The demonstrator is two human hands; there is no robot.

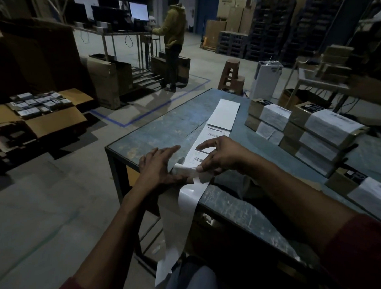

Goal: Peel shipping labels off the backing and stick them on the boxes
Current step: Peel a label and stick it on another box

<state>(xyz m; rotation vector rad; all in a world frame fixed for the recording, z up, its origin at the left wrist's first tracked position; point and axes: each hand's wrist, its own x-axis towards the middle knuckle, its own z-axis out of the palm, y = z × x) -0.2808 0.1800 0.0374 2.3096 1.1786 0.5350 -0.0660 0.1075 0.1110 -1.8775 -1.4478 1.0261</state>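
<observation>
left hand (159,165) flat on backing strip (187,200) | right hand (218,157) grip pinching curled label (187,168), print unreadable

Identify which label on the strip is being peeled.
The label nearest the table edge: the right hand pinches its lifted corner; the label further along lies flat.

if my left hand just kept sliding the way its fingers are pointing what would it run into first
Probably the label strip lying on the table. The left hand rests flat, its fingers aimed up and right toward the strip's printed labels, close to the right hand. Depth is hard to judge here.
</observation>
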